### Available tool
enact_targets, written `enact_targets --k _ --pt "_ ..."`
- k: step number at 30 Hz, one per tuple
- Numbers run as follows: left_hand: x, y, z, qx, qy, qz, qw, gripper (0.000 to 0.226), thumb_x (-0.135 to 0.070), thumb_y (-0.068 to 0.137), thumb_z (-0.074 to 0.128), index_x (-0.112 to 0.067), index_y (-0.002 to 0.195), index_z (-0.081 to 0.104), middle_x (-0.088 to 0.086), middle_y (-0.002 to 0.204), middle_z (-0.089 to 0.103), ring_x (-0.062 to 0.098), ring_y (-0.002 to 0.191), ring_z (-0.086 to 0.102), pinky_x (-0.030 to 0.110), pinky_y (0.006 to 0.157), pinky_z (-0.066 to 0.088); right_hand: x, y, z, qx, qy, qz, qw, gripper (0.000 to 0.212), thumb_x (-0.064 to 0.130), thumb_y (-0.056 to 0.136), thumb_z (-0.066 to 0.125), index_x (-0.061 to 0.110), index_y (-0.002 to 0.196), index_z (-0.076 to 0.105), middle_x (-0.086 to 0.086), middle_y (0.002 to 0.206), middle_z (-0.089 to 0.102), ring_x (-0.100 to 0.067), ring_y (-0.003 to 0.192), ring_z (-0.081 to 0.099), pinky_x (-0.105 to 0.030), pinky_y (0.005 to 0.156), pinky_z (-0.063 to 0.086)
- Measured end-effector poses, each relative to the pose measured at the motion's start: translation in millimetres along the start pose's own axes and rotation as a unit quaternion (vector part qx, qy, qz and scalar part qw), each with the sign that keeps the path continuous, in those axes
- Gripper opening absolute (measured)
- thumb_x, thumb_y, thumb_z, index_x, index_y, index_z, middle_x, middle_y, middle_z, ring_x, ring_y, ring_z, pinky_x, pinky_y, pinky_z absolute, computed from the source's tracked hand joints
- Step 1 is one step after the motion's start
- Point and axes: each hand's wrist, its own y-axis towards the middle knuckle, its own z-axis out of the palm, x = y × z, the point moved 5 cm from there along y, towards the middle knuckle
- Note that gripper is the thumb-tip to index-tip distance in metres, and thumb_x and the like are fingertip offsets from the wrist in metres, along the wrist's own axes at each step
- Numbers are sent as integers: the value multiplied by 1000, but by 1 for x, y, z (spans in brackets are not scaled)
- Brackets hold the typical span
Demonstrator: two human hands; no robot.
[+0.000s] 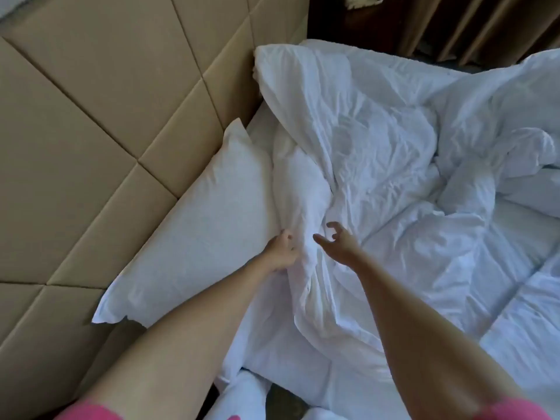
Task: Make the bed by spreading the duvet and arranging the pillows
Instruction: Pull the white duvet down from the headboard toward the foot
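Bed, unmade. White duvet (378, 165): crumpled in a heap across the mattress, one corner raised against the tan padded headboard (106, 101). White pillow (194, 237): lying along the headboard, beside the duvet's edge. Left hand (280, 250): fingers curled round a fold of duvet next to the pillow. Right hand (336, 241): just above the duvet, fingers spread and loosely bent, holding nothing. Pink sleeves (91, 412) at both arms.
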Motion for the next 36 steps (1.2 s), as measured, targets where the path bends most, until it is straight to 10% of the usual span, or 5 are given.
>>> enact_targets --k 8,14,23,31,36 --pt "18 54 -39 9 -20 41 999 23 -24 93 50 -16 114 56 2 114 59 20 99 57 24 72 43 40 82 67 -8 126 98 987 123 38 74 81 32 154 -11 -18 141 42 -36 125 49 -36 94 45" --pt "57 75 -77 -33 -108 -12 994 10 -28 92 50 -19 95 52 8 103 61 34 104 63 37 78 50 45 76 74 -135 161 81 974 63 7 82 52 24 141 40 -14 117 62 -32 99 58 -38 88 49" --pt "-18 55 -86 -25 -300 -57 952 94 -72 66 67 -8 130 47 8 127 57 25 107 59 30 64 48 101 -37 50 -164 88 -55 981 27 1 73 50 25 84 58 5 85 62 -16 77 52 -28 71 37" --pt "-29 14 -31 -13 -386 -106 916 20 -6 86 66 4 103 62 17 92 65 25 78 65 33 65 54 85 -128 15 -142 -5 -120 982 28 4 64 44 29 63 55 6 69 55 -19 70 53 -32 64 42" --pt "-36 -25 -28 -65 -438 -32 896 16 -14 94 53 0 97 60 17 93 62 25 82 62 31 67 49 64 -159 0 -122 185 -67 973 27 12 77 57 27 97 48 2 71 58 -12 59 51 -24 56 41"
